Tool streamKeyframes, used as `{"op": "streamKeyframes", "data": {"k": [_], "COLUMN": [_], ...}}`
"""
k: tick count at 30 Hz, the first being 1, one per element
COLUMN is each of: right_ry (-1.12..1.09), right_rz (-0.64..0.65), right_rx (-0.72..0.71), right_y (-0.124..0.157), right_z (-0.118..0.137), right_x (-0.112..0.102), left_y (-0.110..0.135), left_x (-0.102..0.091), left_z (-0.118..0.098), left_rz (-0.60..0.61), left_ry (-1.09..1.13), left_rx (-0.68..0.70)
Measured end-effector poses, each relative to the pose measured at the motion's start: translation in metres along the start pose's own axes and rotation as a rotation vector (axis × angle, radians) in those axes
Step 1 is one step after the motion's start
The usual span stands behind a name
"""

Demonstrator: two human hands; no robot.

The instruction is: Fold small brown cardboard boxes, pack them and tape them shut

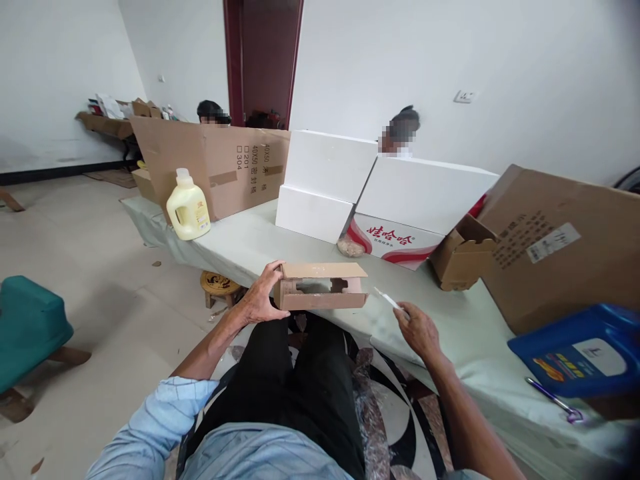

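Observation:
My left hand [263, 295] grips the left end of a small brown cardboard box [323, 301], thumb at the near side and fingers at the far side. The box lies at the table's near edge, above my lap, with a long opening facing up and side flaps standing. Part of a dark cut-out shows inside. To the right, my right hand [419, 329] is closed around a slim white tool [389, 300] with a narrow pale tip. That tip points up and left toward the box's right end, apart from it. Its exact kind is too small to make out.
White boxes [327, 167] and a large carton [245, 170] line the table's far side, with a yellow jug [187, 207] at left. A small open carton [463, 253], a blue jug [580, 353] and a purple pen-like item [553, 398] are at right. Two people sit beyond.

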State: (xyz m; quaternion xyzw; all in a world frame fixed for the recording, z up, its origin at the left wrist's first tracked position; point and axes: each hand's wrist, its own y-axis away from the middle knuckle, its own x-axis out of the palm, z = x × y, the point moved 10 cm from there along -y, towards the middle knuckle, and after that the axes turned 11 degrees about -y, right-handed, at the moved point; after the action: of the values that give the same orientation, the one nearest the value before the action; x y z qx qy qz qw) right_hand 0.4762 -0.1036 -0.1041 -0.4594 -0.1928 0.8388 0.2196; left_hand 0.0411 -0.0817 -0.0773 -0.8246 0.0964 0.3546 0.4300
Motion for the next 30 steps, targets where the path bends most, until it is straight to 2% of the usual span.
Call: {"op": "streamKeyframes", "data": {"k": [2, 4, 6, 8, 10, 12, 14, 17, 20, 24, 30], "right_ry": [-0.012, -0.042, -0.083, -0.129, -0.178, -0.219, -0.196, -0.138, -0.091, -0.057, -0.043], "right_rz": [-0.042, -0.083, -0.129, -0.191, -0.251, -0.265, -0.173, -0.042, -0.041, -0.032, -0.073], "right_rx": [-0.026, -0.075, -0.130, -0.175, -0.269, -0.506, -0.709, -0.840, -0.831, -0.716, -0.628], "right_y": [0.006, 0.006, 0.001, -0.003, -0.003, 0.009, 0.024, 0.042, 0.050, 0.051, 0.060], "right_z": [-0.012, -0.013, -0.003, 0.019, 0.060, 0.122, 0.180, 0.229, 0.238, 0.227, 0.219], "right_x": [0.008, 0.011, 0.011, 0.007, 0.000, -0.006, -0.001, 0.011, 0.018, 0.026, 0.029], "left_y": [0.001, 0.002, 0.003, 0.004, 0.005, 0.006, 0.007, 0.009, 0.011, 0.013, 0.008], "left_x": [-0.001, -0.002, -0.003, -0.002, -0.002, -0.004, -0.006, -0.009, -0.013, -0.016, -0.017], "left_z": [-0.003, -0.005, -0.005, -0.004, -0.003, -0.002, -0.002, 0.000, 0.003, 0.003, 0.004], "left_rz": [0.014, 0.030, 0.038, 0.049, 0.057, 0.051, 0.052, 0.075, 0.092, 0.095, 0.085], "left_ry": [-0.032, -0.057, -0.071, -0.083, -0.096, -0.107, -0.117, -0.131, -0.145, -0.148, -0.134], "left_rx": [0.011, 0.018, 0.023, 0.027, 0.037, 0.053, 0.067, 0.065, 0.049, 0.044, 0.028]}}
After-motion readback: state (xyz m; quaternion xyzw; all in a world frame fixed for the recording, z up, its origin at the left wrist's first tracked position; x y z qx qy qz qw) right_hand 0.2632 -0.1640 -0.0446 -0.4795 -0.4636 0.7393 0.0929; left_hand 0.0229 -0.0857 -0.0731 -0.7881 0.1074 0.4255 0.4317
